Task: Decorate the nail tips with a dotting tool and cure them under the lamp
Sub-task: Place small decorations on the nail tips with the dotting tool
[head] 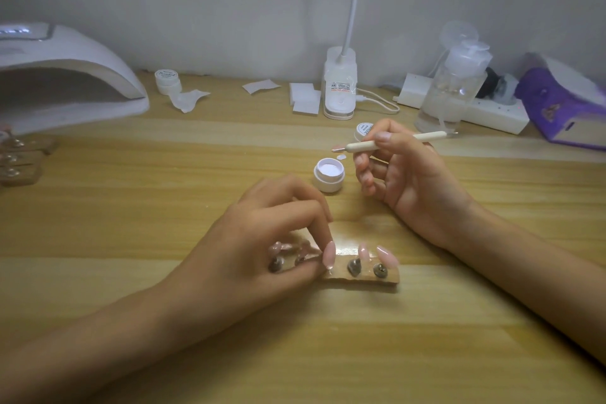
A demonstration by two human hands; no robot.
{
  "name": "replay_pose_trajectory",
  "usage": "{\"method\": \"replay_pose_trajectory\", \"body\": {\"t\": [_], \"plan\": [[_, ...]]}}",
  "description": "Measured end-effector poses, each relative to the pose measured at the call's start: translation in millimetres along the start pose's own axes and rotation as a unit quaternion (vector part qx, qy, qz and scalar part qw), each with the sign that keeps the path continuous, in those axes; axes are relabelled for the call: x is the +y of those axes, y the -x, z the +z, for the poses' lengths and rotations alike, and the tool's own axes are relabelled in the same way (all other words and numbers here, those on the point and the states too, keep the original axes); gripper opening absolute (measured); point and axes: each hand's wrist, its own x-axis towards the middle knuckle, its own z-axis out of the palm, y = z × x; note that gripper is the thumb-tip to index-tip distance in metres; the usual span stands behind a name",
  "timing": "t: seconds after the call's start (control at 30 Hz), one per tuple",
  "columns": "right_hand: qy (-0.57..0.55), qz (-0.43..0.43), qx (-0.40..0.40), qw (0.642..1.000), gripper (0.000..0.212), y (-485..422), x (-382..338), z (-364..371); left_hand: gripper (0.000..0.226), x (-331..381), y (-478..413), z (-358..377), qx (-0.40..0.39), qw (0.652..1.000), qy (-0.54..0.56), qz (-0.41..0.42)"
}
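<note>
Left hand (262, 239) pinches nail tip (329, 254) on holder (360, 279); right hand (410, 180) fingers (382, 136) clamp dotting tool (403, 140). Should load sparingly from pot (329, 182).

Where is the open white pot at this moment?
In the head view, the open pot stands on the table just right of centre, left of the right hand and beyond the left hand.
</note>
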Motion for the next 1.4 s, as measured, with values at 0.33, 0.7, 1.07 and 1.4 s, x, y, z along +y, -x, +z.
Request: {"method": "replay_pose_trajectory", "body": {"t": [0.33, 0.7, 1.07, 1.4], "plan": [[0.076, -0.108, 0.083, 0.988, 0.024, -2, -4, -3, 0.006, 0, -16, -29, 0.101, 0.956, 0.266, -0.074], [0.28, -0.1, 0.063, 0.953, 0.026, -6, 2, -1, 0.025, -42, -46, -19, 0.057, 0.947, 0.275, -0.156], [0.259, -0.086, 0.047, 0.961, 0.025, -7, 4, -4, 0.011, -53, -43, -15, 0.05, 0.971, 0.196, -0.13], [0.175, -0.159, 0.066, 0.969, 0.02, -5, 0, -5, 0.005, -53, -42, -12, 0.046, 0.971, 0.194, -0.131]]}}
